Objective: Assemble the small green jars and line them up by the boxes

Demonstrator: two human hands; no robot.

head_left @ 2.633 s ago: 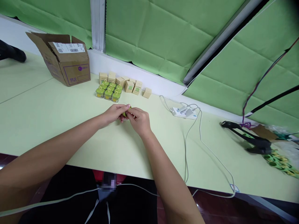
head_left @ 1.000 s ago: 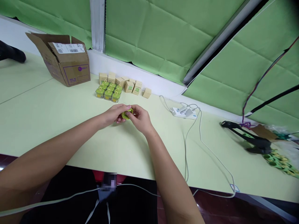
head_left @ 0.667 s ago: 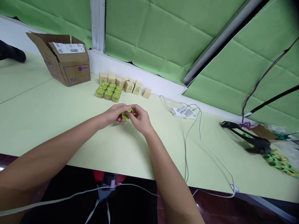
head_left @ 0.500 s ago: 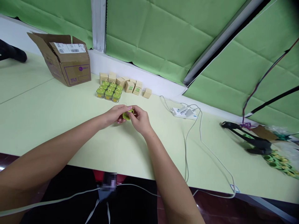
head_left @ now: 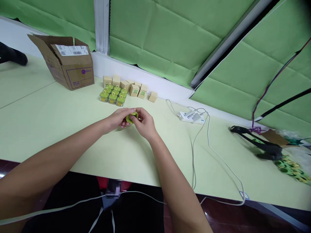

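Between my two hands, above the middle of the table, is a small yellow-green piece point(head_left: 131, 118) that looks like a hollow lid. My left hand point(head_left: 119, 118) grips it from the left, its thumb on the upper edge. From the right, my right hand point(head_left: 145, 123) holds the same piece, with the thumb pressed at its opening. Just beyond my hands stand several small clear jars with green lids and loops point(head_left: 113, 96), packed in rows. Small beige cartons point(head_left: 134, 90) stand behind and beside them, some with green labels.
An open cardboard box point(head_left: 79, 75) stands at the back left. A white power strip point(head_left: 191, 117) with trailing cables lies right of my hands. Farther right are a black stand point(head_left: 269, 150) and green parts point(head_left: 291, 170) by plastic bags.
The green piece has turned so that its hollow side shows more, and it has shifted slightly up and left with my fingers. Both hands still hold it.
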